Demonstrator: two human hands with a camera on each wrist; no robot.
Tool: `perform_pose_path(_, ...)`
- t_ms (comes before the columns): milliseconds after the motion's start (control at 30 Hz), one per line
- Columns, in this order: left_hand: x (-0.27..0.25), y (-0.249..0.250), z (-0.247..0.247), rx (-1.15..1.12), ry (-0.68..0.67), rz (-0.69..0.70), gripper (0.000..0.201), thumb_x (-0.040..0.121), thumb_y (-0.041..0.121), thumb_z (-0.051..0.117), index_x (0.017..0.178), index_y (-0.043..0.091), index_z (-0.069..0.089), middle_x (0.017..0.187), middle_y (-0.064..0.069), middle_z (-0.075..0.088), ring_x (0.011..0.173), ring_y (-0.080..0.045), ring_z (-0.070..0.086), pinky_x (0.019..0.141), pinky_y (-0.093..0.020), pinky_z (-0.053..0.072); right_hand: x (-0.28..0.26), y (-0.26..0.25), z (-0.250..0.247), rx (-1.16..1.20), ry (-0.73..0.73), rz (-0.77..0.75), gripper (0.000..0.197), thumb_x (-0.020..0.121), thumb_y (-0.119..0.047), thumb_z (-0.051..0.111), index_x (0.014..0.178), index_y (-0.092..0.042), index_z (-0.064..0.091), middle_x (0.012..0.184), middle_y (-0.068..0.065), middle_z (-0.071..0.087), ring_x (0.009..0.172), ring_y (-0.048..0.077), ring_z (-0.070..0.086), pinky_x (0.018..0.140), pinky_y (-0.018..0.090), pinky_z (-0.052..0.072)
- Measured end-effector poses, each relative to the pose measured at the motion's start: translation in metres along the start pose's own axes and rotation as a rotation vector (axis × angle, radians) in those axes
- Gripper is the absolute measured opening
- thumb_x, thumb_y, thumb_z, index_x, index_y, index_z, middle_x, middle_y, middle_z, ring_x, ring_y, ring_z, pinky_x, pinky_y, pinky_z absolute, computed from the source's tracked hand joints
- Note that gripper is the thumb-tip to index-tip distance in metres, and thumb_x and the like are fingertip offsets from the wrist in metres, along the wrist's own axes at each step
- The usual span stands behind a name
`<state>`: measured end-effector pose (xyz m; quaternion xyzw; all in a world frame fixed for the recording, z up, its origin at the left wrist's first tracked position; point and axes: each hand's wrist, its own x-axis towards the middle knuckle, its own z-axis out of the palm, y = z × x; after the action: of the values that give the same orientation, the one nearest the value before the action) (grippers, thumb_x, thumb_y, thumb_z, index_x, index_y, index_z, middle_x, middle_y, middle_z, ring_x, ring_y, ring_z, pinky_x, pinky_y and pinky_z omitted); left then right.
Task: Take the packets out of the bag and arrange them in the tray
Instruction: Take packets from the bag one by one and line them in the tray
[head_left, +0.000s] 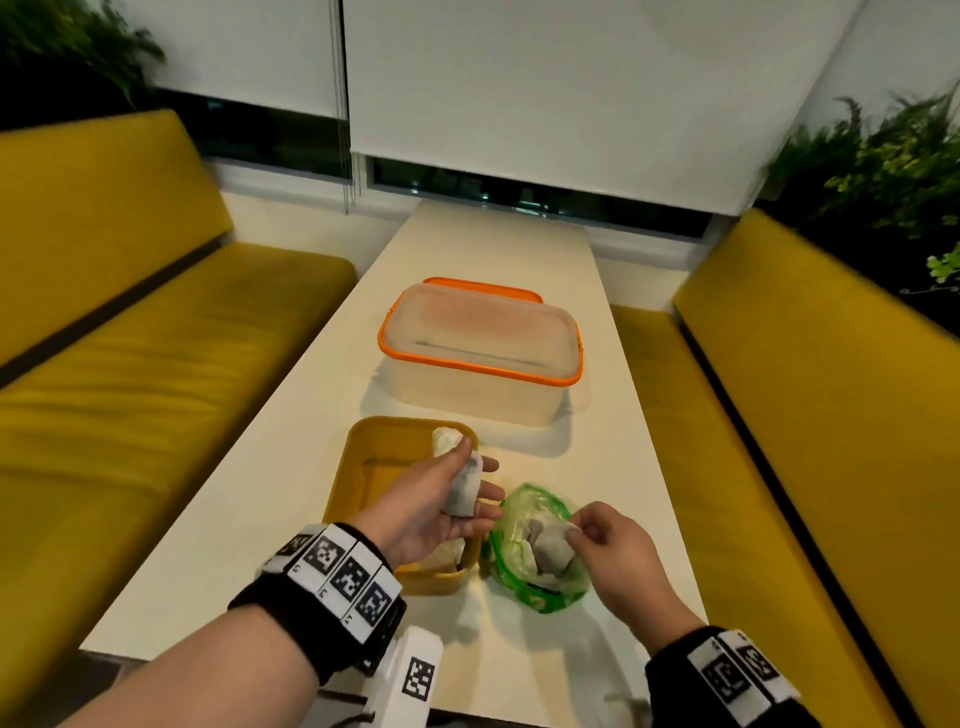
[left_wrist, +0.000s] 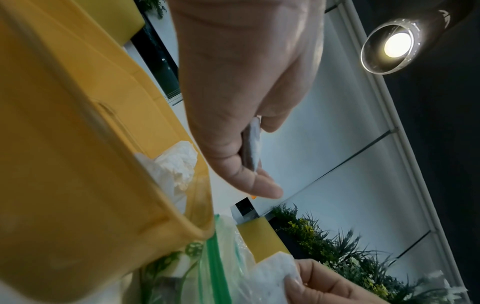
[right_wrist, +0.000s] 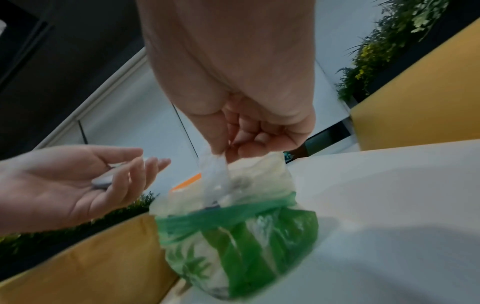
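A yellow tray sits on the white table, with one white packet in its far right corner and another at its near right corner. My left hand hovers palm-up over the tray and holds a grey-white packet between thumb and fingers; this held packet shows edge-on in the left wrist view. Right of the tray lies the green plastic bag. My right hand pinches a packet at the bag's mouth. The right wrist view shows that pinched packet half out of the bag.
A clear tub with an orange rim stands beyond the tray, its orange lid behind it. Yellow benches flank the narrow table. A white marker block sits at the near edge.
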<state>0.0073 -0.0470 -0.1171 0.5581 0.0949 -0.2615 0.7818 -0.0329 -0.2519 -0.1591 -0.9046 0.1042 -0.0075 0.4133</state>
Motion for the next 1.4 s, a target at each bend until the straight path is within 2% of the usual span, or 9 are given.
perform_pose_path(300, 0.002, -0.001, 0.005, -0.019, -0.025, -0.022, 0.046, 0.098, 0.046, 0.038, 0.112, 0.007, 0.057, 0.085, -0.013, 0.065, 0.07, -0.021, 0.065, 0.064, -0.03, 0.057, 0.002, -0.002, -0.005, 0.248, -0.044, 0.119, 0.011, 0.09, -0.004, 0.055, 0.086, -0.009, 0.063, 0.07, 0.005, 0.065, 0.059, 0.017, 0.057, 0.058, 0.025, 0.043)
perform_pose_path(467, 0.004, -0.005, 0.002, -0.051, -0.032, -0.086, 0.049, 0.095, 0.047, 0.043, 0.113, 0.004, 0.059, 0.086, -0.016, 0.066, 0.072, -0.023, 0.067, 0.061, -0.03, 0.059, 0.003, -0.016, -0.012, 0.387, -0.068, 0.131, 0.01, 0.089, -0.003, 0.058, 0.084, -0.008, 0.065, 0.066, 0.0, 0.06, 0.056, 0.013, 0.049, 0.049, 0.015, 0.037)
perform_pose_path(600, 0.006, -0.003, 0.007, -0.034, -0.056, -0.097, 0.047, 0.096, 0.045, 0.044, 0.114, 0.003, 0.058, 0.088, -0.017, 0.064, 0.078, -0.025, 0.066, 0.071, -0.031, 0.06, 0.0, -0.041, -0.023, 0.473, -0.176, 0.053, 0.012, 0.087, 0.001, 0.059, 0.079, -0.008, 0.062, 0.064, 0.002, 0.058, 0.053, 0.01, 0.047, 0.05, 0.017, 0.037)
perform_pose_path(700, 0.009, -0.003, 0.01, -0.049, -0.103, -0.112, 0.053, 0.094, 0.048, 0.045, 0.119, 0.004, 0.057, 0.104, -0.019, 0.066, 0.096, -0.029, 0.065, 0.086, -0.038, 0.055, -0.004, -0.06, -0.025, 0.45, -0.266, -0.021, 0.01, 0.087, 0.003, 0.059, 0.081, -0.005, 0.061, 0.063, 0.0, 0.061, 0.051, 0.005, 0.051, 0.051, 0.014, 0.042)
perform_pose_path(800, 0.008, -0.007, 0.013, -0.073, -0.26, -0.151, 0.059, 0.087, 0.055, 0.048, 0.117, 0.006, 0.058, 0.105, -0.015, 0.067, 0.093, -0.026, 0.067, 0.083, -0.038, 0.056, -0.002, -0.067, -0.017, 0.411, -0.232, -0.066, 0.007, 0.086, 0.001, 0.062, 0.082, -0.005, 0.063, 0.071, 0.004, 0.064, 0.062, 0.007, 0.056, 0.061, 0.018, 0.046)
perform_pose_path(967, 0.007, -0.014, 0.013, -0.066, -0.32, -0.112, 0.029, 0.088, 0.007, 0.058, 0.117, 0.001, 0.057, 0.106, -0.019, 0.067, 0.095, -0.032, 0.067, 0.078, -0.038, 0.059, 0.001, -0.066, -0.001, 0.382, -0.116, -0.047, 0.008, 0.081, 0.0, 0.064, 0.078, -0.008, 0.066, 0.069, 0.001, 0.061, 0.059, 0.01, 0.055, 0.059, 0.025, 0.048)
perform_pose_path(1133, 0.009, -0.009, 0.004, -0.147, -0.166, -0.159, 0.02, 0.096, 0.0, 0.04, 0.111, 0.001, 0.053, 0.084, -0.02, 0.072, 0.069, -0.026, 0.072, 0.049, -0.026, 0.057, 0.011, -0.044, -0.015, 0.086, -0.015, -0.039, 0.01, 0.083, -0.013, 0.068, 0.09, -0.018, 0.069, 0.084, -0.007, 0.062, 0.079, 0.012, 0.057, 0.072, 0.022, 0.044)
perform_pose_path(1267, 0.011, -0.007, -0.001, -0.175, -0.095, -0.164, 0.023, 0.097, 0.007, 0.041, 0.116, 0.005, 0.055, 0.084, -0.019, 0.071, 0.069, -0.027, 0.072, 0.056, -0.033, 0.059, 0.005, -0.029, -0.007, -0.469, -0.193, -0.075, 0.027, 0.081, -0.03, 0.063, 0.107, -0.026, 0.067, 0.097, -0.007, 0.063, 0.094, 0.016, 0.058, 0.082, 0.028, 0.044)
perform_pose_path(1400, 0.009, -0.004, 0.007, -0.114, -0.099, -0.155, 0.022, 0.096, 0.004, 0.042, 0.111, 0.006, 0.057, 0.085, -0.017, 0.07, 0.069, -0.025, 0.071, 0.056, -0.033, 0.06, -0.004, -0.015, 0.013, -0.804, -0.175, -0.187, 0.026, 0.088, -0.031, 0.048, 0.11, -0.027, 0.059, 0.107, -0.001, 0.062, 0.105, 0.026, 0.053, 0.079, 0.035, 0.035)
